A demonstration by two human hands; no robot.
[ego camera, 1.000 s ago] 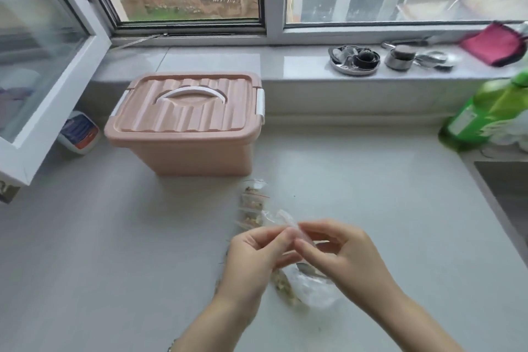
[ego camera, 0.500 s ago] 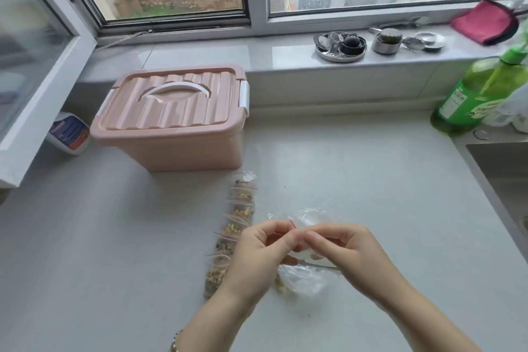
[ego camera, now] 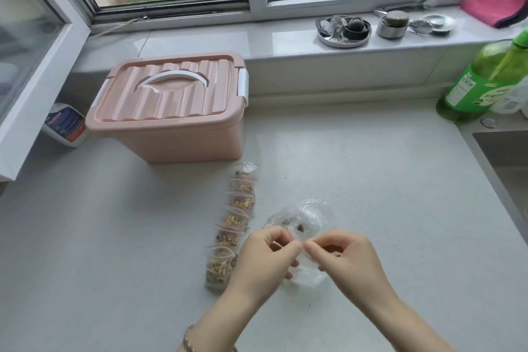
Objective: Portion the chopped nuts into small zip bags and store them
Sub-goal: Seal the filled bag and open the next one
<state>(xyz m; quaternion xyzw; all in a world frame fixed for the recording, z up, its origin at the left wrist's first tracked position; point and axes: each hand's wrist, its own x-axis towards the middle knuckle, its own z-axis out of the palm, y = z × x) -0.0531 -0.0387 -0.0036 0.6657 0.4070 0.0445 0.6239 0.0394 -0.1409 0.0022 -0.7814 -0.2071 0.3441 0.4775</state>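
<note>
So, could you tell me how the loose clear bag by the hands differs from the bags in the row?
The clear bag is crumpled and nearly empty, with a few nut bits; the row bags lie flat, packed with nuts. The clear bag is bigger than any row bag. Both are see-through plastic on the counter.

left hand (ego camera: 265, 261), right hand (ego camera: 344, 261), perhaps slightly parted
</note>
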